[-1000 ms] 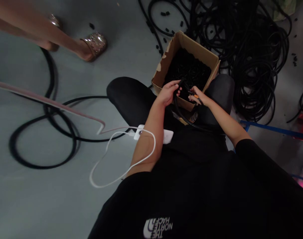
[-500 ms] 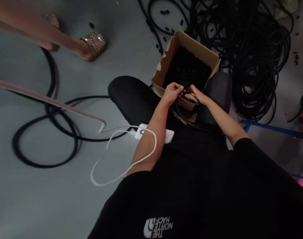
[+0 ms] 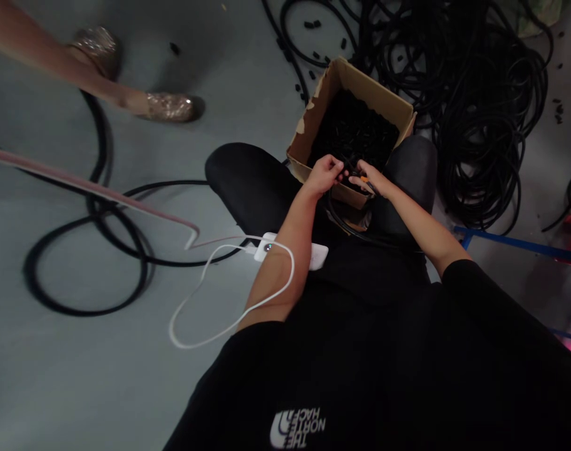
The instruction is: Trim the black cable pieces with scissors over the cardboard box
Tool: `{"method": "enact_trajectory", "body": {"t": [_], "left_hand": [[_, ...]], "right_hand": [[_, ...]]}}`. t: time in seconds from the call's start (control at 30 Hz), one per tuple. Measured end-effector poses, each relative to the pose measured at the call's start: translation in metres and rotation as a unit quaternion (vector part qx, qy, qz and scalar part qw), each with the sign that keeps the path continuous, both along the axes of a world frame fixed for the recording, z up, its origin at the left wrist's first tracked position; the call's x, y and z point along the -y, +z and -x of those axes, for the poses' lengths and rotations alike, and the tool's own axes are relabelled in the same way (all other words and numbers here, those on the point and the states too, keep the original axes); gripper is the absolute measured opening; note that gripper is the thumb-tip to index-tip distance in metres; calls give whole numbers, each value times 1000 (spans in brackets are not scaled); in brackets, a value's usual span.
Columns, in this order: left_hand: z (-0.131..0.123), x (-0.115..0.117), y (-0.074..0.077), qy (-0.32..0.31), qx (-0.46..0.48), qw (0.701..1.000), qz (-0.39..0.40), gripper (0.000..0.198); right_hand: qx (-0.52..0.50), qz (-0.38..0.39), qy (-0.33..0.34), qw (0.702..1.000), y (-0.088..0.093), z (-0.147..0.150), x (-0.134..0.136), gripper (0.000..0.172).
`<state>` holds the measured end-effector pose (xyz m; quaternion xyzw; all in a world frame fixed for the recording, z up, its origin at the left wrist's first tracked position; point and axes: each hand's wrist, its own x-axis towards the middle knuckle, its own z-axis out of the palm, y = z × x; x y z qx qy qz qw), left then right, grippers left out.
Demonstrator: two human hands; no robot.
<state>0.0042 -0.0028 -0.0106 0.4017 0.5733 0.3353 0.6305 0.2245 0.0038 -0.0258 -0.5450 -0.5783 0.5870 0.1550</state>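
My left hand (image 3: pixel 321 176) grips a black rubber cable (image 3: pixel 349 228) just above the near wall of a cardboard box (image 3: pixel 360 84). My right hand (image 3: pixel 372 180) pinches a small orange-handled tool (image 3: pixel 364 179) against the same cable, and the fingers hide most of the tool. The two hands nearly meet over the box's near corner. The box is packed with short black cable pieces (image 3: pixel 354 128). From my hands the cable sags in a loop across my lap.
A co-worker's bare leg and glittery shoe (image 3: pixel 170 107) stand at the upper left. A heap of black cable (image 3: pixel 483 113) lies beyond the box, with loose black pieces around it. A white power bank (image 3: pixel 290 250) with a white lead (image 3: pixel 201 319) rests on my lap. A blue metal frame (image 3: pixel 515 244) runs along the right.
My hands have come closer together and now meet over the box's near corner. The co-worker's nearer shoe has swung sideways toward the left.
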Motion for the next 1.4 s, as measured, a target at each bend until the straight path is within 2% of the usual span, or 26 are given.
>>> {"method": "enact_trajectory", "body": {"t": [0.1, 0.23, 0.53, 0.63, 0.77, 0.83, 0.93, 1.03, 1.13, 1.23, 1.4], "left_hand": [[0, -1, 2, 22, -7, 1000, 18, 47], [1, -1, 3, 31, -18, 999, 36, 42], [0, 1, 1, 1, -9, 999, 39, 45], [-4, 4, 5, -8, 5, 999, 44, 48], [-7, 5, 10, -7, 16, 999, 43, 52], [-7, 6, 12, -8, 16, 998, 53, 45], [-5, 6, 13, -25, 32, 997, 66, 33], [-1, 6, 14, -42, 49, 996, 68, 35], [2, 5, 15, -42, 54, 995, 72, 41], [5, 3, 18, -27, 50, 995, 88, 35], [10, 4, 24, -27, 66, 991, 113, 30]], "right_hand": [[29, -31, 7, 999, 9, -1, 0, 39], [52, -45, 20, 997, 16, -2, -1, 36], [57, -41, 36, 997, 20, -8, 1, 30], [62, -43, 8, 997, 19, -9, 3, 31], [60, 13, -48, 997, 14, -7, 5, 30], [41, 54, -54, 996, 12, -6, 5, 30], [-2, 69, -45, 997, 9, -6, 4, 41], [-11, 57, -30, 998, 9, -9, 1, 45], [13, 9, -6, 1000, 11, -12, -2, 32], [42, -34, 17, 998, 14, -14, -3, 25], [40, -54, 39, 997, 13, -16, -2, 19]]}}
